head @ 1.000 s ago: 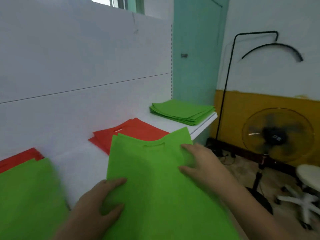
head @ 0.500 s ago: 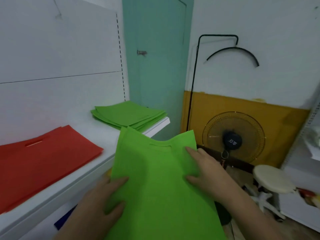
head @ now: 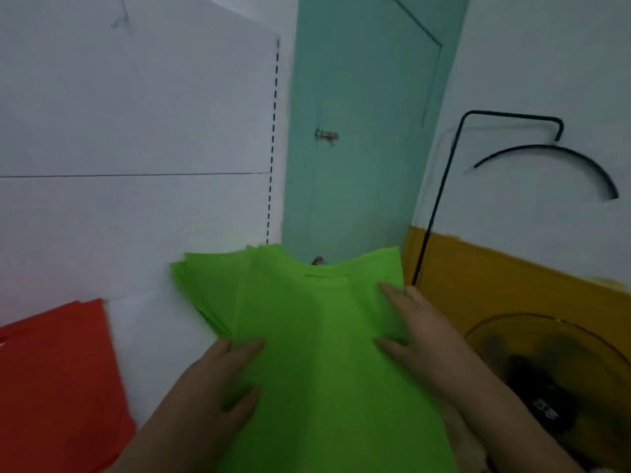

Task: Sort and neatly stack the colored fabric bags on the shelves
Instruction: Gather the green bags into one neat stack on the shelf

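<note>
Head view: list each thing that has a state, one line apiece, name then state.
green bag: held flat by both hands, over the green stack
green stack: lying on the shelf, edges fanned unevenly
red bags: lying flat on the shelf
left hand: gripping the bag's left edge
right hand: gripping the bag's right edge
door: closed
fan: blurred, cannot tell if running

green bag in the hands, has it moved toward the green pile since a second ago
Yes. The green bag has travelled right along the shelf, past the red bags, and now overlaps the green pile.
</note>
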